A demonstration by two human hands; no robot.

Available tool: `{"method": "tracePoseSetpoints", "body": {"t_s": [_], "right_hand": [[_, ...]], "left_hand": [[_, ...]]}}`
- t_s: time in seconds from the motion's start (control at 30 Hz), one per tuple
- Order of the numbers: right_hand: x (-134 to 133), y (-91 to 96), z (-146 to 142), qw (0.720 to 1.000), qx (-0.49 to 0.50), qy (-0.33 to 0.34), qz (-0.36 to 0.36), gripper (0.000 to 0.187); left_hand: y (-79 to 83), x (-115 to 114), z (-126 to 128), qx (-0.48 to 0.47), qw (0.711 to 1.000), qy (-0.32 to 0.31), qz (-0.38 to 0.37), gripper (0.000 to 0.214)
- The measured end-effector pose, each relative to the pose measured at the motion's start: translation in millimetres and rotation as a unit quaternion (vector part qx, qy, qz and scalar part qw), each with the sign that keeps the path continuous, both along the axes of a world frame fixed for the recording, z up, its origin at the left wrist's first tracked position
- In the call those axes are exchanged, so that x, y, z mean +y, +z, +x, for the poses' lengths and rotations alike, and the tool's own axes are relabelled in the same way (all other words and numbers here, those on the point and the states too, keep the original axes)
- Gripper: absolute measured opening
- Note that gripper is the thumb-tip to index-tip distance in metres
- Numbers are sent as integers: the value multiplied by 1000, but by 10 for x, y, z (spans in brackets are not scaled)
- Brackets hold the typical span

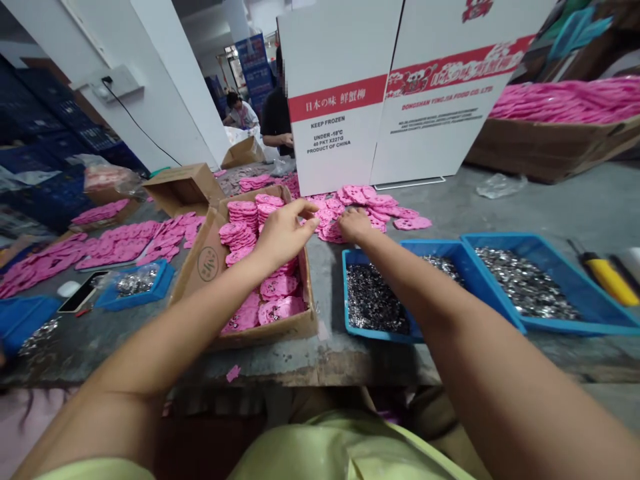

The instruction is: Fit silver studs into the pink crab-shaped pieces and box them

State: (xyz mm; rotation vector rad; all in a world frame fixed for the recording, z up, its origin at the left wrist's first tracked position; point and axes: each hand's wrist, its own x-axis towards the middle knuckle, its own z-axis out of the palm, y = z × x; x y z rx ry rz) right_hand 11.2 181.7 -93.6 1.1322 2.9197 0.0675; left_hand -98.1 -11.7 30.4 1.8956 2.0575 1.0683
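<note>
Both my arms reach forward over a grey table (575, 207). My left hand (283, 233) hovers over the far right corner of a shallow cardboard box (260, 330) filled with stacked pink round pieces (243, 223); its fingers curl in a pinch toward a loose pile of pink pieces (370, 203) on the table. My right hand (354, 223) rests knuckles-up on that pile, fingers curled down into it. What either hand holds is hidden.
Blue trays (520, 323) of small metal parts sit at right, one dark-filled tray (373, 303) under my right forearm. White cartons (380, 93) stand behind the pile. More pink pieces (120, 243) cover the left side. Other people work at the far end.
</note>
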Motion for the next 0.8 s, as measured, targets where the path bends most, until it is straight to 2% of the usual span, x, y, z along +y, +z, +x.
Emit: {"method": "tracePoseSetpoints", "body": {"t_s": [0.07, 0.17, 0.2, 0.27, 0.33, 0.4, 0.47, 0.5, 0.57, 0.6, 0.67, 0.73, 0.8], "right_hand": [[22, 56, 89, 1000, 12, -4, 8, 43], [1, 273, 302, 999, 48, 8, 23, 47], [-39, 370, 388, 996, 72, 35, 30, 48], [-184, 576, 565, 976, 155, 143, 44, 48], [-395, 765, 730, 941, 233, 241, 42, 48], [-613, 891, 868, 917, 282, 282, 11, 50], [-772, 921, 974, 905, 336, 259, -14, 55], [-822, 898, 1013, 904, 364, 224, -20, 59], [-882, 788, 1064, 914, 392, 98, -29, 62], [-908, 712, 1074, 927, 370, 28, -44, 59], [-990, 543, 1066, 964, 240, -62, -91, 47], [-1121, 383, 1031, 987, 79, -53, -130, 33], [-1265, 256, 991, 990, 22, -26, -139, 28]], "left_hand": [[-65, 22, -5, -39, 999, -10, -3, 27], [-133, 105, -23, -130, 991, -12, -18, 54], [-140, 132, -13, -163, 986, -7, -25, 66], [-130, 167, 40, -240, 970, -3, -49, 82], [-98, 171, 128, -326, 939, -37, -105, 78], [-62, 156, 229, -398, 892, -102, -186, 59], [-39, 144, 322, -445, 852, -146, -233, 40], [-34, 145, 362, -464, 842, -149, -233, 36], [-35, 165, 425, -500, 834, -124, -198, 34], [-38, 182, 451, -515, 832, -104, -177, 35], [-47, 222, 500, -538, 827, -66, -148, 33], [-61, 258, 558, -554, 820, -44, -138, 29], [-85, 279, 624, -566, 812, -37, -136, 27]]}}
